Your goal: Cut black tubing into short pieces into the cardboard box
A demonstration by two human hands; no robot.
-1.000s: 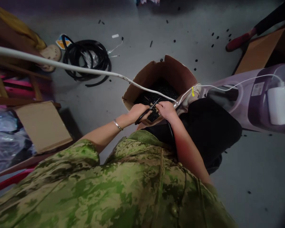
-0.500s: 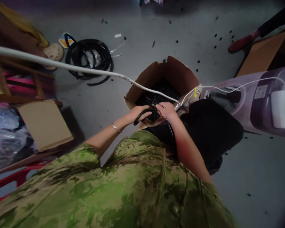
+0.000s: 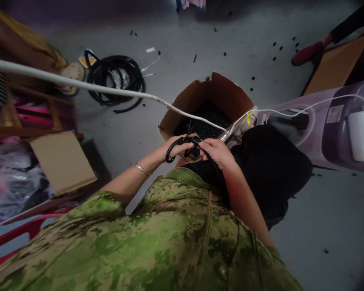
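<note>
My left hand (image 3: pixel 174 147) is closed around black-handled scissors (image 3: pixel 170 152). One handle loop sticks out on the left, and a thin dark blade points up past my fingers. My right hand (image 3: pixel 216 151) grips a black ribbed tube (image 3: pixel 211 162), whose end reaches to my left fingertips near the scissors. Whether the blades touch the tube I cannot tell. Both hands are over the near edge of an open cardboard box (image 3: pixel 236 89), with many small black pieces (image 3: pixel 210 121) inside.
A white cable (image 3: pixel 124 92) crosses above the box. On the floor lie a coil of black tubing (image 3: pixel 136 72) and scattered black bits. A purple plastic stool (image 3: pixel 315 109) carries a white adapter (image 3: pixel 362 135). Other people's feet show at upper left and right.
My hands have drawn slightly apart. The scissors' handle loops now show more openly, and the tube spans from my right hand toward the left fingertips.
</note>
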